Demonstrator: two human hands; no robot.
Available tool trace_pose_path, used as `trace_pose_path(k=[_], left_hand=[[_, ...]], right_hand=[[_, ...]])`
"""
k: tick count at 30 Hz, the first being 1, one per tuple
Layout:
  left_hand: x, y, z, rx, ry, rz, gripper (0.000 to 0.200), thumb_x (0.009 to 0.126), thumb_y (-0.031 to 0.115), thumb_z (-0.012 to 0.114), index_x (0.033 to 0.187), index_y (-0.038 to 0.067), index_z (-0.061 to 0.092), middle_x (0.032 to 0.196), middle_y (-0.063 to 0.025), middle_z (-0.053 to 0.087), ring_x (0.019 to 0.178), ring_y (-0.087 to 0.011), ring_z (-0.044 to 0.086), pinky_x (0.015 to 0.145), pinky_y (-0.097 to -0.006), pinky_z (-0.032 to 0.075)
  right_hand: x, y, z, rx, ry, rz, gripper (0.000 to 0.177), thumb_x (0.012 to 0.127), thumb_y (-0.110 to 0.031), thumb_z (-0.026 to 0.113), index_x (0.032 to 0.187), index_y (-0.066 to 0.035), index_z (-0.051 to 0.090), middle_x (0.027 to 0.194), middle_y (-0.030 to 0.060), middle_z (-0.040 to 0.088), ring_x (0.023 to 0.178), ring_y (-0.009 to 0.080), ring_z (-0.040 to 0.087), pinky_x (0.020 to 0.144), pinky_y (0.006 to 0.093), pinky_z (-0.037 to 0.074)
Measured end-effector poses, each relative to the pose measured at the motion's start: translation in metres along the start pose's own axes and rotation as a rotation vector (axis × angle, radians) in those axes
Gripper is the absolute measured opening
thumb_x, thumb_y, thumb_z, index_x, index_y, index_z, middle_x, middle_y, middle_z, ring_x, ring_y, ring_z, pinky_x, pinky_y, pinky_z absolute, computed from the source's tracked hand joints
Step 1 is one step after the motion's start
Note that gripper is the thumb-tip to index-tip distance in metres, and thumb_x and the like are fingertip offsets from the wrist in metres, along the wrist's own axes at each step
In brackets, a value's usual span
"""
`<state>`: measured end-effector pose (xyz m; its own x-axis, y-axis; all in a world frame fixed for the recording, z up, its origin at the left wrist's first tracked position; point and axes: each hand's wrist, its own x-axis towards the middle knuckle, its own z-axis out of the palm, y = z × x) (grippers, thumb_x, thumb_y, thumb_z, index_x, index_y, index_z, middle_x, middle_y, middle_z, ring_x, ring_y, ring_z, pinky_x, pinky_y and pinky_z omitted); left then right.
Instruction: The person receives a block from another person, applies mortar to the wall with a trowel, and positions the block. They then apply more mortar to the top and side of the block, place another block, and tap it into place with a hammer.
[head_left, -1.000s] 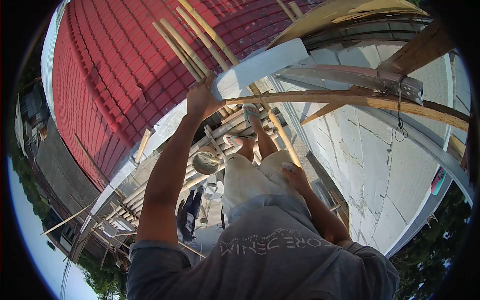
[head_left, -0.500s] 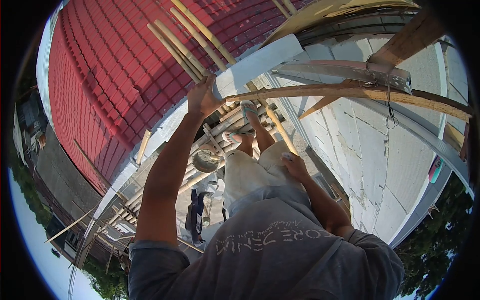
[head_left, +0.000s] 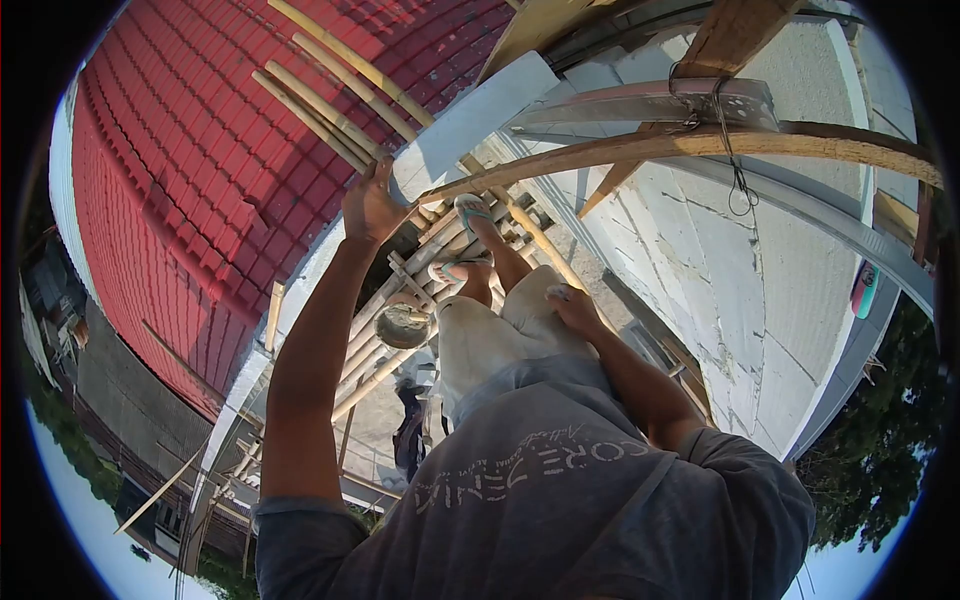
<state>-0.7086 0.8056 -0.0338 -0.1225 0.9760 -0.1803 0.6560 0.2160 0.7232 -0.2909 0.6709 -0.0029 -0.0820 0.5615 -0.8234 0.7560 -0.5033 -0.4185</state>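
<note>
My left hand (head_left: 372, 208) is raised at the near end of a white block (head_left: 470, 125), its fingers against the end of the block beside the bamboo poles (head_left: 325, 115). My right hand (head_left: 575, 308) rests on the thigh of my light shorts (head_left: 490, 335), its fingers curled; a small pale thing shows at the fingertips, too small to name. Between my arms and below, a round bucket (head_left: 403, 326) with grey contents sits on bamboo poles near my sandalled feet (head_left: 468, 271).
A red tiled roof (head_left: 200, 150) fills the left. A curved timber (head_left: 640, 148) and a metal beam (head_left: 660, 105) with hanging wire cross the upper right. A white block wall (head_left: 740, 300) stands at the right. Bamboo scaffolding lies underfoot.
The whole scene has shifted left in view, with the block, the poles and my feet. My left hand stays at the block's end and my right hand stays on the thigh.
</note>
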Motion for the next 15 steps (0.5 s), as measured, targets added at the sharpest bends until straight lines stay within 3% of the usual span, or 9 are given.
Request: trace_pose_path(k=[2,6,8,12,14,15], left_hand=[[0.001,0.002,-0.002,-0.066,0.006,-0.021,0.074,0.060,0.039,0.088,0.120,0.010,0.055,0.114,-0.0130,0.067,0.090,-0.0378,0.069,0.075,-0.0462,0.059],[0.002,0.010,-0.008,0.119,-0.031,0.009,0.074,0.060,0.039,0.088,0.120,0.009,0.056,0.115,-0.0143,0.066,0.092,-0.0387,0.069,0.078,-0.0467,0.058],[0.004,0.014,-0.012,0.251,-0.048,0.028,0.074,0.060,0.039,0.088,0.120,0.009,0.056,0.116,-0.0148,0.066,0.094,-0.0391,0.068,0.079,-0.0467,0.058],[0.010,0.046,-0.034,0.370,-0.192,0.010,0.079,0.060,0.041,0.089,0.122,0.005,0.055,0.120,-0.0177,0.064,0.098,-0.0386,0.067,0.085,-0.0450,0.056],[0.018,0.017,-0.035,0.303,-0.288,0.067,0.085,0.062,0.044,0.088,0.128,0.003,0.054,0.123,-0.0189,0.063,0.101,-0.0374,0.067,0.089,-0.0428,0.055],[0.021,-0.006,-0.033,0.216,-0.295,0.136,0.088,0.064,0.045,0.088,0.132,0.001,0.053,0.125,-0.0193,0.062,0.102,-0.0368,0.067,0.091,-0.0416,0.055]], right_hand=[[0.001,-0.003,-0.001,0.069,-0.060,0.124,0.040,0.092,-0.039,0.062,0.112,-0.004,0.069,0.103,0.0208,0.071,0.101,0.0351,0.067,0.089,0.0437,0.051],[0.006,0.014,0.007,0.101,-0.023,0.113,0.040,0.093,-0.039,0.062,0.111,-0.004,0.069,0.098,0.0190,0.072,0.098,0.0343,0.068,0.087,0.0429,0.051],[0.015,0.023,0.011,-0.012,0.048,-0.011,0.036,0.090,-0.035,0.066,0.108,-0.004,0.071,0.082,0.0060,0.070,0.074,0.0135,0.066,0.070,0.0315,0.052],[0.042,0.012,0.008,-0.045,0.046,-0.145,0.035,0.092,-0.033,0.064,0.111,-0.005,0.071,0.085,0.0047,0.070,0.076,0.0138,0.066,0.070,0.0303,0.052],[0.051,-0.006,-0.002,0.227,0.022,-0.105,0.034,0.095,-0.031,0.063,0.117,-0.006,0.069,0.092,0.0044,0.071,0.081,0.0146,0.067,0.072,0.0299,0.052],[0.059,-0.016,-0.007,0.212,-0.012,-0.122,0.034,0.095,-0.031,0.063,0.117,-0.006,0.069,0.092,0.0044,0.071,0.081,0.0146,0.067,0.072,0.0299,0.052]])
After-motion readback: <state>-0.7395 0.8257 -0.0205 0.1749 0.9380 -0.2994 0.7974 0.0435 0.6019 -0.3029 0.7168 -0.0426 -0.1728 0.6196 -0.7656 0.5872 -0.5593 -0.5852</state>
